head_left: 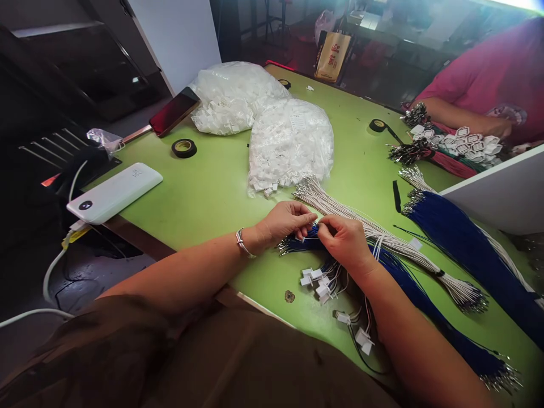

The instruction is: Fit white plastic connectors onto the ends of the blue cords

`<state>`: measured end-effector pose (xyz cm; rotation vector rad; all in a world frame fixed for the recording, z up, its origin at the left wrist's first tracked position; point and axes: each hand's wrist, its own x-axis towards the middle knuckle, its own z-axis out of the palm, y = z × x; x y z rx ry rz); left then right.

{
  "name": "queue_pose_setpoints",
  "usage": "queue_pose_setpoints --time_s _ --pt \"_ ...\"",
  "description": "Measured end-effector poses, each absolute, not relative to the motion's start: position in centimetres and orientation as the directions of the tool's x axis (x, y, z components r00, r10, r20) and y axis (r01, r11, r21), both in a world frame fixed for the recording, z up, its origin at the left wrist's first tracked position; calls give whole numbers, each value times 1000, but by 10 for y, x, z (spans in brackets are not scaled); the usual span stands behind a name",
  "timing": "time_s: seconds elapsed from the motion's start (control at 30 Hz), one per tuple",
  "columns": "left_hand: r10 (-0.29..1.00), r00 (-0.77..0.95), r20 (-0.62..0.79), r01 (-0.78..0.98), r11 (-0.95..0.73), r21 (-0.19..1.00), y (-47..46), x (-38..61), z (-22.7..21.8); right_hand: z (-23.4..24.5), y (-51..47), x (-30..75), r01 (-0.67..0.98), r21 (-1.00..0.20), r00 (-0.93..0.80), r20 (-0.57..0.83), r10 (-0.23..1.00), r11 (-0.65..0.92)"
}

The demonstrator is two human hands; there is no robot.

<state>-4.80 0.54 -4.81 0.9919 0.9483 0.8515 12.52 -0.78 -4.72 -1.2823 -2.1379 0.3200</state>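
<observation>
My left hand [285, 222] and my right hand [345, 241] meet over the green table [204, 198], fingertips pinched together on a small white connector and a thin wire that I can barely make out. Under them lies a bundle of blue wires [408, 289] with metal terminals at its ends. A bundle of white wires [382, 235] runs diagonally just beyond my hands. Below my right wrist lie several wires fitted with white connectors [323, 283].
Two clear bags of white connectors [289, 141] sit at the table's middle and back. A white power bank [114, 192], a phone [173, 111] and a tape roll [184, 148] lie left. Another person in a pink shirt [488, 79] works at the far right beside more wire bundles [463, 232].
</observation>
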Motion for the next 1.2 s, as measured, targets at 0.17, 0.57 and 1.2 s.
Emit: queue_pose_setpoints --time_s 0.17,0.57,1.2 --pt "902 360 -238 -96 290 952 4 -47 -50 -49 -6 122 733 -503 -325 330 886 457" --pt "827 538 -162 474 -138 869 13 -89 -15 -19 -1 135 590 -667 -657 -70 751 455" --pt "537 784 312 346 -795 499 -52 -27 -35 -34 -82 222 605 -662 -543 63 837 442"
